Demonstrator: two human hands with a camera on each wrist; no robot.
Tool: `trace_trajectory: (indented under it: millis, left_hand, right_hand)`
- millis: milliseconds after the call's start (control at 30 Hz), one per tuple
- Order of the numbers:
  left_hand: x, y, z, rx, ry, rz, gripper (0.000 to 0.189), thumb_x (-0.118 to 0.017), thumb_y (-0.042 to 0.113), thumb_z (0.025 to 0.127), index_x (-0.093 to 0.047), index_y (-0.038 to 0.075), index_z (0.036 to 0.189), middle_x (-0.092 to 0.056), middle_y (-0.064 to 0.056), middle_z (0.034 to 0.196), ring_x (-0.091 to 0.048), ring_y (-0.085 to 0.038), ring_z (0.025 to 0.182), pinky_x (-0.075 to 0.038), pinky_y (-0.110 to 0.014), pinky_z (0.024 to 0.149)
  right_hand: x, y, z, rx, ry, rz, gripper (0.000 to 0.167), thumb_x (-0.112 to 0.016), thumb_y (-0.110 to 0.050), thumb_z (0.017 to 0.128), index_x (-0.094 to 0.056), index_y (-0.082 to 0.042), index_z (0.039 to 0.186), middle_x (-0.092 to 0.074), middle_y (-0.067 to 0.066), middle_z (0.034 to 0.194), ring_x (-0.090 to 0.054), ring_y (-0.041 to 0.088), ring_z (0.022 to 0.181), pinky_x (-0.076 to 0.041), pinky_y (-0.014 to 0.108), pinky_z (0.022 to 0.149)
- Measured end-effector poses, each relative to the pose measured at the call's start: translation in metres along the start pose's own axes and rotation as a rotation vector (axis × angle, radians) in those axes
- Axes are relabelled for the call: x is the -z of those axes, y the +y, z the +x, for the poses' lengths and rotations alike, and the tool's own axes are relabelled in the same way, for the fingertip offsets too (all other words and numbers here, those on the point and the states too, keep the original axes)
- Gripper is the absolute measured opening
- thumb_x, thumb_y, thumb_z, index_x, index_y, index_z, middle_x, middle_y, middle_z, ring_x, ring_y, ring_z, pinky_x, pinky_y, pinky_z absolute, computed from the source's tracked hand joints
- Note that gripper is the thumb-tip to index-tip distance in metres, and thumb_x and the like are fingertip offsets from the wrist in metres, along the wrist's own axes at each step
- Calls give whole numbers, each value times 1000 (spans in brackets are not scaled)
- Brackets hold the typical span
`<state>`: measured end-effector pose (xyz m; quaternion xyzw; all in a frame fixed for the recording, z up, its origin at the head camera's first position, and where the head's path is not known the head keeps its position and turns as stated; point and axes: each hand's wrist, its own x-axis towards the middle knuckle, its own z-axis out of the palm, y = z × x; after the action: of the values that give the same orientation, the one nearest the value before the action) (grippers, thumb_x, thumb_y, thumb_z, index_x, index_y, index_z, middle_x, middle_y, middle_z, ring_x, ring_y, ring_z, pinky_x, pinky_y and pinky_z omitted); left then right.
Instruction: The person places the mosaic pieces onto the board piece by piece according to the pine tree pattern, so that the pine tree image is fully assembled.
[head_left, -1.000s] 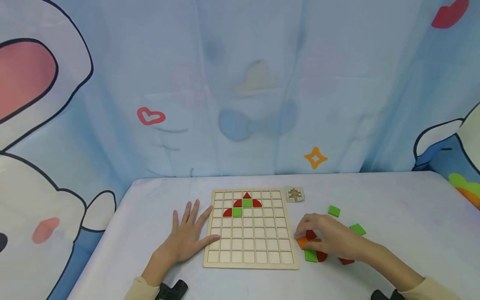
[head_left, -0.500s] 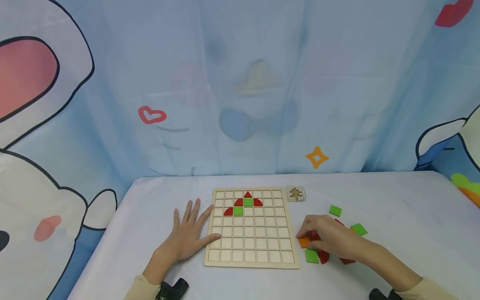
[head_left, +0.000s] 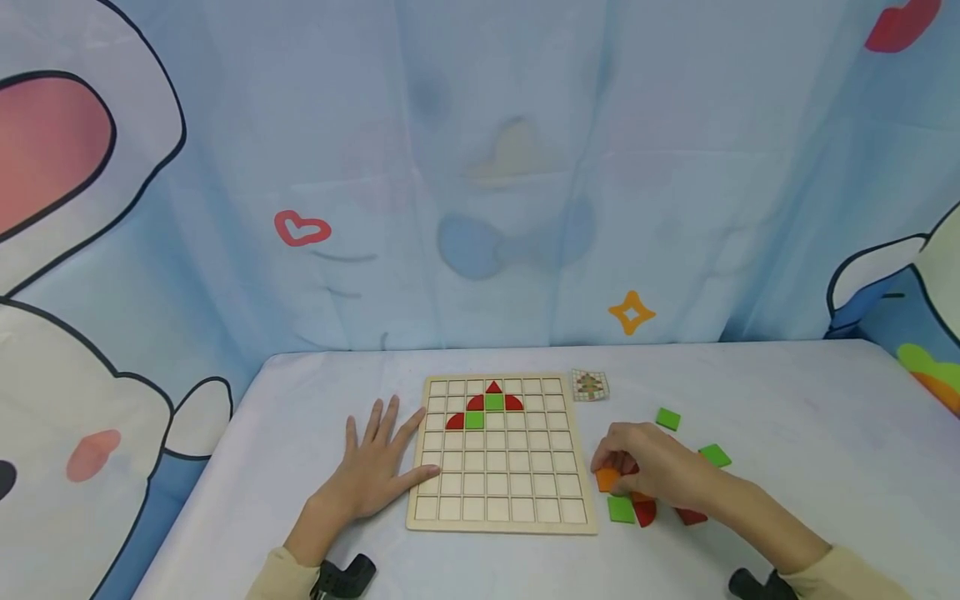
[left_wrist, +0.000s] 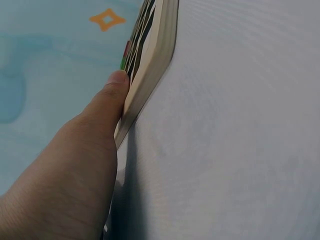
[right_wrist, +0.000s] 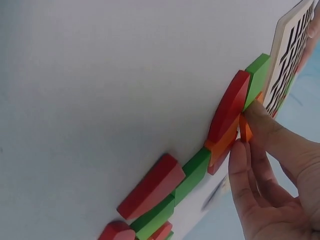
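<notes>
A wooden grid board (head_left: pixel 502 527) lies on the white table, with red and green pieces set in its upper rows. My left hand (head_left: pixel 375 475) is spread flat at the board's left side, its thumb (left_wrist: pixel 112 92) resting on the edge. To the right of the board, my right hand (head_left: pixel 660 467) is over a loose pile of coloured blocks. Between its thumb and a finger it pinches a small orange block (right_wrist: pixel 245 129). Around those fingertips lie a red block (right_wrist: pixel 230 107), a green block (head_left: pixel 621 509) and more orange ones. The hand hides part of the pile in the head view.
A small pattern card (head_left: pixel 590 386) lies by the board's upper right corner. Loose green blocks (head_left: pixel 668 418) are scattered beyond the right hand, and a red block (head_left: pixel 691 517) lies below its wrist. A patterned curtain (head_left: pixel 510 250) hangs behind the table.
The right hand stays over the pile, its fingers shifting slightly among the blocks near the orange one. My left hand and the board keep their places.
</notes>
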<state>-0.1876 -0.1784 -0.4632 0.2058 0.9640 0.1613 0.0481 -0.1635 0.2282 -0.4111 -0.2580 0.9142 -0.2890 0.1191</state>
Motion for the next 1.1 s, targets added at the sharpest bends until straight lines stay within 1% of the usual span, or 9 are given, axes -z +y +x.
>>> trace_trajectory:
  millis: [200,400,533,633,767,900,1100]
  left_hand:
    - [0,0,-1,-2,1,-10,87,-56,66,99,-28,21,168,-10,-24,173,-3,-48,159,0,-80,115]
    - [-1,0,0,-4,-1,-16,87,-56,66,99,-28,21,168,-9,-23,173,-2,-48,159,1,-80,115]
    - [-1,1,0,-1,4,-16,87,-56,66,99,-28,21,168,-9,-23,173,-2,-47,159,2,-79,116]
    - [-3,1,-1,1,3,-24,87,-56,66,99,-28,21,168,-8,-23,173,-1,-47,159,2,-79,116]
    - [-5,1,-1,-9,17,-35,88,-56,67,98,-28,21,168,-9,-23,173,-3,-48,159,2,-79,116]
    - [-6,0,-1,-23,49,-38,88,-58,66,98,-30,20,167,-12,-24,173,-5,-49,158,1,-80,115]
    - [-4,-3,1,-5,17,-12,90,-57,68,98,-25,23,169,-6,-21,174,0,-46,159,3,-79,116]
  right_hand:
    - [-3,1,-2,-6,56,23,29,-92,0,75,-72,-17,87,-60,-10,86,-54,7,76,-53,24,67]
    - [-7,2,-7,-6,119,69,29,-94,-5,74,-70,-19,84,-59,-11,83,-54,5,76,-52,24,67]
    - [-8,-1,-8,-15,148,86,26,-93,-7,76,-73,-19,87,-61,-12,83,-54,4,75,-52,24,67]
    - [-8,-5,-6,14,167,71,24,-92,-4,77,-76,-16,91,-61,-12,83,-54,4,75,-52,24,66]
    - [-9,-15,4,57,209,54,24,-91,-1,77,-78,-14,91,-63,-12,86,-57,3,76,-55,23,68]
    - [-8,-31,21,91,223,88,20,-89,0,80,-80,-12,94,-65,-10,90,-62,5,80,-58,24,73]
    - [-12,-44,57,147,236,109,19,-86,2,82,-83,-7,99,-65,-9,87,-63,9,83,-59,24,76]
